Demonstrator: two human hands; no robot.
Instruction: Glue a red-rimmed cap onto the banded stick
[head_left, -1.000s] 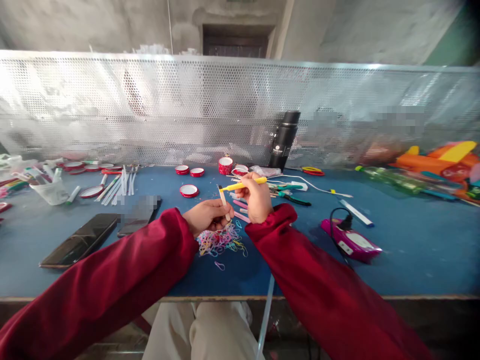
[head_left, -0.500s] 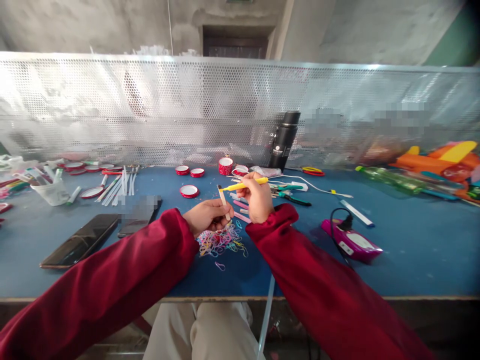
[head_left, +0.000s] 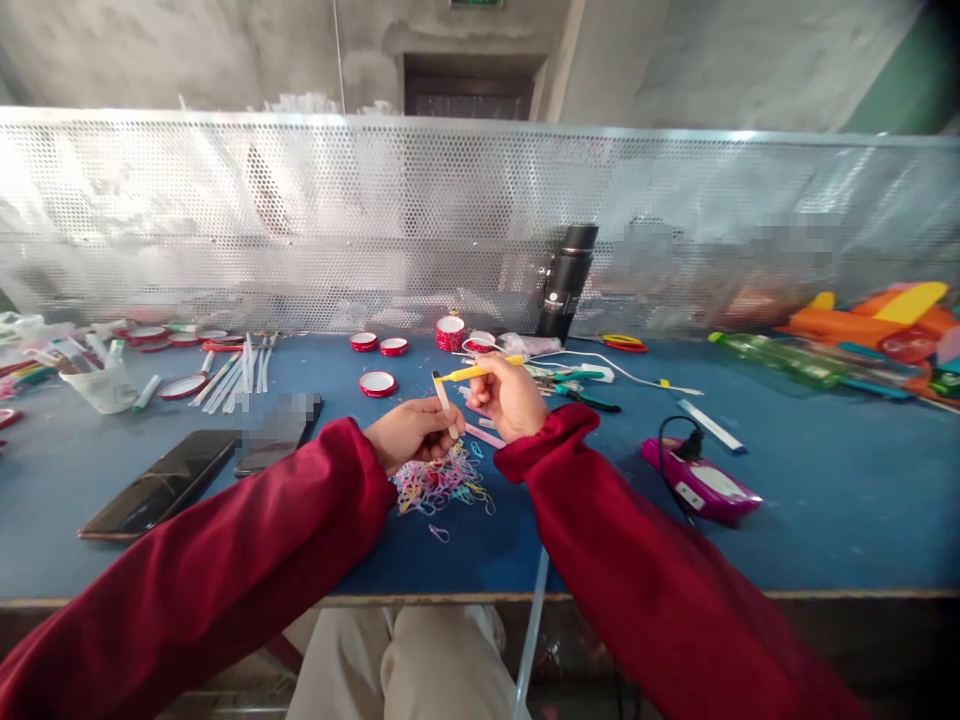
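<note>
Pinched in the fingers of my left hand (head_left: 416, 432) is a thin pale stick (head_left: 443, 397) with a dark upper end, held tilted upward. My right hand (head_left: 511, 398) is closed around a yellow pen (head_left: 466, 373), which lies nearly level. The pen's left tip meets or almost meets the stick near its dark end; I cannot tell if they touch. Just below the hands, a heap of small pastel plastic loops, like safety-pin markers (head_left: 439, 485), lies on the blue table. One purple loop (head_left: 439, 534) lies apart, nearer the front edge.
Two dark phones (head_left: 161, 482) lie left of my left forearm. Farther left stands a white cup (head_left: 105, 385) of pens. Red round tins (head_left: 377, 383), a black flask (head_left: 568, 285) and green-handled pliers (head_left: 589, 400) sit behind the hands. A purple power strip (head_left: 701, 480) is at right.
The yellow pen and my right hand have shifted slightly, with the fingers a little more spread along the pen. My left hand and the stick stay almost in place. The view moves slightly.
</note>
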